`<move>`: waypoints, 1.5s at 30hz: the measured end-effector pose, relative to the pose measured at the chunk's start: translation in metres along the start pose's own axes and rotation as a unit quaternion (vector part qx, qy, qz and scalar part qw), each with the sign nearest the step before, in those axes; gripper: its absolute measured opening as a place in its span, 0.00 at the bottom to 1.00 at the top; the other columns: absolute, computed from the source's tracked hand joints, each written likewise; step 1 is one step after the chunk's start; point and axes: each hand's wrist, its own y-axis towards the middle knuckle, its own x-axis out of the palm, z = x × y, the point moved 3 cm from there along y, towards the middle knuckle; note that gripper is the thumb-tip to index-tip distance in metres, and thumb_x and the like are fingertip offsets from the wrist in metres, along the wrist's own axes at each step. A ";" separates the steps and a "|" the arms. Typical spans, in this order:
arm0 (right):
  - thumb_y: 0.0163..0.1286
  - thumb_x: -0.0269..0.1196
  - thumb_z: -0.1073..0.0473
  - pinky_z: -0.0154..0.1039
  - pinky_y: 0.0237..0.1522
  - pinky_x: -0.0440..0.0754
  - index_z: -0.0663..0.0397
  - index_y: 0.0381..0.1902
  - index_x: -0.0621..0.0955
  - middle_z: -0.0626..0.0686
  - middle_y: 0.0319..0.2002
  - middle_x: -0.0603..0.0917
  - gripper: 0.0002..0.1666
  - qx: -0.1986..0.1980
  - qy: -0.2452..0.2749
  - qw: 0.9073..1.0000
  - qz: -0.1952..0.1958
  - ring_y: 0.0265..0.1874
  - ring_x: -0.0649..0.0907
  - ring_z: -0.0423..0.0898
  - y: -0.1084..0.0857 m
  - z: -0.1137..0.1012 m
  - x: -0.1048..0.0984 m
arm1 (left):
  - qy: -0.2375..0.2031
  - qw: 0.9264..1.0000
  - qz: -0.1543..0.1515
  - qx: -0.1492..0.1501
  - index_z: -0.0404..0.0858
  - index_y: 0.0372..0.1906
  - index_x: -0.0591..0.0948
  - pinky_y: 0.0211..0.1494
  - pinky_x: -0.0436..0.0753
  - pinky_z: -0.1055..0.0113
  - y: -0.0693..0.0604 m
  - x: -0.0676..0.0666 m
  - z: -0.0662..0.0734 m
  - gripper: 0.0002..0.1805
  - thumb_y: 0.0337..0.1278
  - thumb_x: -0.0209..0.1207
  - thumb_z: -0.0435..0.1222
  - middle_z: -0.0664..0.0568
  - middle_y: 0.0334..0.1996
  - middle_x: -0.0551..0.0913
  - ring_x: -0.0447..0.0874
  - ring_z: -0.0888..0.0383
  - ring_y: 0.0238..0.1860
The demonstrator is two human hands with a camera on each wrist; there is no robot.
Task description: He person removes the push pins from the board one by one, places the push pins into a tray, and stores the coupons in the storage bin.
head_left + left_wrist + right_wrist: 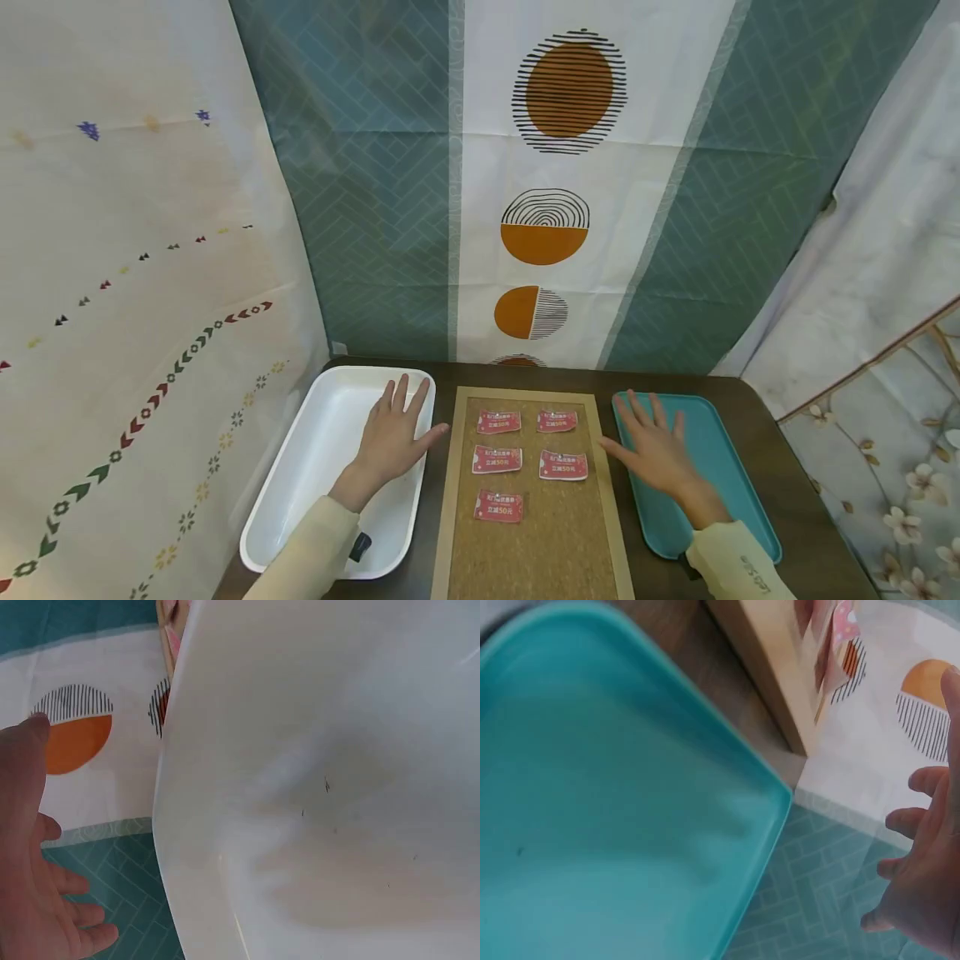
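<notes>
My left hand (392, 440) is spread over the white tray (300, 483), its fingers apart and nothing in it. In the left wrist view the same hand (37, 892) shows beside the tray's rim (166, 825), palm bare. On the right, my other hand (658, 457) hovers with spread fingers over the teal tray (731, 467), likewise holding nothing. Between the hands lies a wood-framed cork board (555, 546). Several red coupons with printed white lettering sit on it, among them a top-left coupon (498, 422) and a lowest coupon (498, 506).
The dark brown table (780, 442) carries both trays and the board. Behind it hangs a green and white patterned curtain (375, 208), with a printed white cloth (135, 275) on the left and a floral cloth (885, 433) on the right.
</notes>
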 end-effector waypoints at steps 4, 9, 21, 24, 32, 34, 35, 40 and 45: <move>0.74 0.62 0.30 0.87 0.68 0.39 0.50 0.85 0.58 0.65 0.84 0.55 0.54 -0.014 0.007 1.000 0.006 0.82 0.48 0.75 0.000 -0.011 0.003 | 0.003 1.000 0.002 0.012 0.42 0.84 0.61 0.75 0.65 0.29 0.000 0.001 0.012 0.48 0.69 0.59 0.63 0.30 0.81 0.59 0.55 0.27 0.81; 0.74 0.62 0.30 0.87 0.68 0.39 0.51 0.84 0.60 0.64 0.84 0.58 0.53 -0.037 0.022 0.999 0.015 0.81 0.52 0.75 0.000 -0.024 0.010 | 0.009 1.000 0.000 0.021 0.42 0.83 0.62 0.74 0.67 0.31 -0.002 0.002 0.025 0.47 0.69 0.61 0.62 0.31 0.79 0.63 0.59 0.29 0.80; 0.75 0.63 0.34 0.84 0.71 0.38 0.50 0.83 0.65 0.61 0.83 0.61 0.48 -0.060 0.046 0.997 0.007 0.83 0.52 0.69 -0.001 -0.053 0.027 | 0.018 0.999 0.002 0.049 0.42 0.82 0.65 0.68 0.74 0.36 -0.012 0.004 0.054 0.46 0.70 0.59 0.63 0.32 0.73 0.72 0.71 0.33 0.73; 0.75 0.62 0.33 0.82 0.73 0.36 0.49 0.83 0.64 0.60 0.83 0.61 0.48 -0.066 0.053 0.996 0.004 0.84 0.52 0.68 0.000 -0.060 0.030 | 0.009 0.999 -0.004 0.053 0.41 0.82 0.65 0.69 0.73 0.36 -0.013 0.007 0.057 0.45 0.71 0.59 0.62 0.32 0.74 0.70 0.68 0.33 0.75; 0.73 0.68 0.41 0.77 0.76 0.41 0.55 0.81 0.68 0.66 0.78 0.68 0.46 -0.091 0.067 0.993 0.014 0.81 0.61 0.69 0.001 -0.075 0.037 | 0.006 0.998 -0.023 0.064 0.40 0.79 0.69 0.69 0.73 0.36 -0.017 0.015 0.068 0.43 0.68 0.64 0.59 0.33 0.74 0.71 0.69 0.33 0.75; 0.73 0.68 0.41 0.77 0.76 0.42 0.56 0.80 0.69 0.65 0.78 0.68 0.45 -0.098 0.071 0.993 0.014 0.80 0.62 0.69 0.000 -0.079 0.039 | 0.008 0.997 -0.020 0.075 0.40 0.78 0.70 0.69 0.74 0.35 -0.019 0.016 0.070 0.43 0.67 0.65 0.58 0.33 0.73 0.72 0.70 0.33 0.74; 0.73 0.69 0.42 0.78 0.76 0.42 0.56 0.79 0.69 0.65 0.78 0.68 0.45 -0.101 0.076 0.992 0.013 0.80 0.61 0.69 0.000 -0.081 0.039 | 0.008 0.997 -0.019 0.080 0.41 0.79 0.69 0.69 0.74 0.35 -0.020 0.017 0.072 0.43 0.67 0.66 0.58 0.33 0.73 0.72 0.70 0.33 0.74; 0.72 0.69 0.42 0.79 0.75 0.46 0.57 0.77 0.72 0.65 0.77 0.71 0.44 -0.115 0.084 0.990 0.009 0.80 0.62 0.70 0.000 -0.091 0.043 | -0.004 0.994 -0.011 0.105 0.42 0.80 0.67 0.68 0.73 0.35 -0.023 0.020 0.075 0.44 0.66 0.68 0.53 0.37 0.69 0.77 0.73 0.35 0.71; 0.72 0.69 0.42 0.79 0.72 0.58 0.58 0.73 0.76 0.66 0.74 0.73 0.39 -0.126 0.067 0.990 -0.020 0.76 0.66 0.72 0.001 -0.100 0.050 | -0.009 0.993 -0.028 0.112 0.40 0.76 0.73 0.67 0.74 0.38 -0.026 0.025 0.080 0.38 0.66 0.69 0.51 0.41 0.64 0.82 0.76 0.37 0.68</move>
